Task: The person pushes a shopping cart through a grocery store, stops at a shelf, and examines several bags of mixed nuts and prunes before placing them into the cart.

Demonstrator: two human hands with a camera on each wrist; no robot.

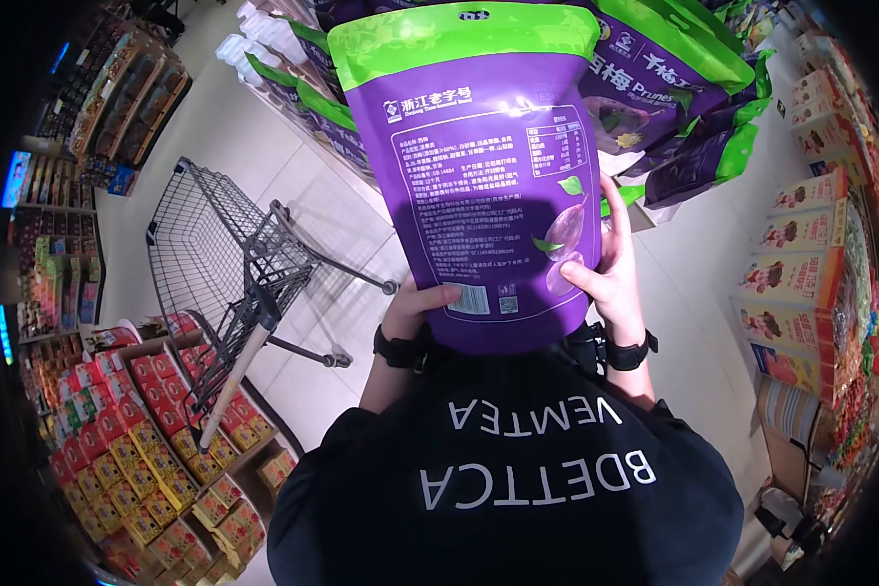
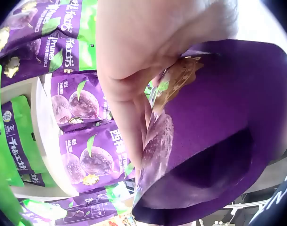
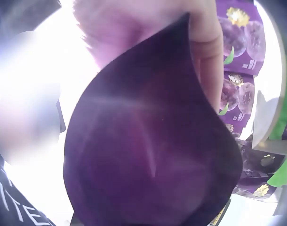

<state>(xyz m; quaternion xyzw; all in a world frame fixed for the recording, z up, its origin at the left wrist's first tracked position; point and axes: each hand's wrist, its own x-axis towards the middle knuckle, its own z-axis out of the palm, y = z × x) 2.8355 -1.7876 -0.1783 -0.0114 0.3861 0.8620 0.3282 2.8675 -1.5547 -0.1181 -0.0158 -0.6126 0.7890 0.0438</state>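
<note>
Upright before the person's chest is a large purple bag of prunes point(image 1: 469, 215) with a green top band, its printed back panel and barcode turned toward the head camera. On its lower left edge the left hand point(image 1: 412, 309) grips it, thumb on the back panel and fingers behind. The right hand point(image 1: 611, 281) grips the lower right edge the same way, thumb beside the plum picture. In the left wrist view the left hand point(image 2: 157, 42) pinches the bag's side near its bottom gusset. The right hand point(image 3: 207, 52) is partly hidden by the bag in the right wrist view.
More prune bags point(image 1: 669, 78) stand in a display behind the held one. A wire shopping cart point(image 1: 234, 264) is on the tiled floor to the left, near stacked red and yellow boxes point(image 1: 137, 439). Shelves with cartons point(image 1: 791, 264) line the right side.
</note>
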